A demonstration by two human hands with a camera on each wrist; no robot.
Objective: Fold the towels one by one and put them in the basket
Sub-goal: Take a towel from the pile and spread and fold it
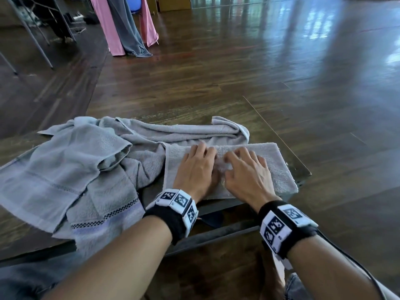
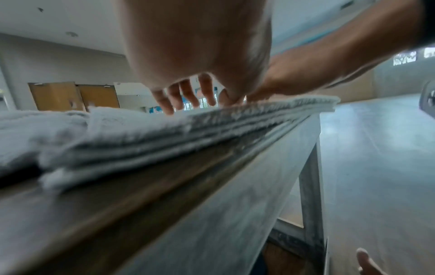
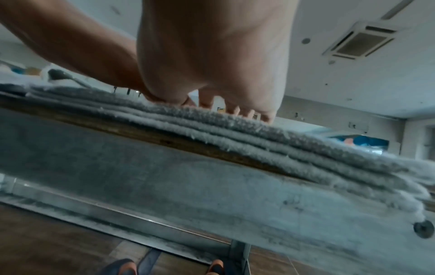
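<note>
A folded grey towel (image 1: 275,167) lies in several layers at the right front corner of the table (image 1: 300,167). Both hands lie palm down on top of it, side by side. My left hand (image 1: 198,163) spreads its fingers over the towel's middle, and my right hand (image 1: 246,167) presses just beside it. In the left wrist view the fingers (image 2: 188,94) touch the stacked towel (image 2: 164,134). The right wrist view shows the fingers (image 3: 235,108) resting on the towel's layers (image 3: 259,141). No basket is in view.
A heap of loose grey towels (image 1: 75,167) covers the table's left half, one with a checked border (image 1: 104,217). Pink and grey cloths (image 1: 127,24) hang far back left over the wooden floor (image 1: 281,61). My shoes (image 3: 127,266) stand under the table.
</note>
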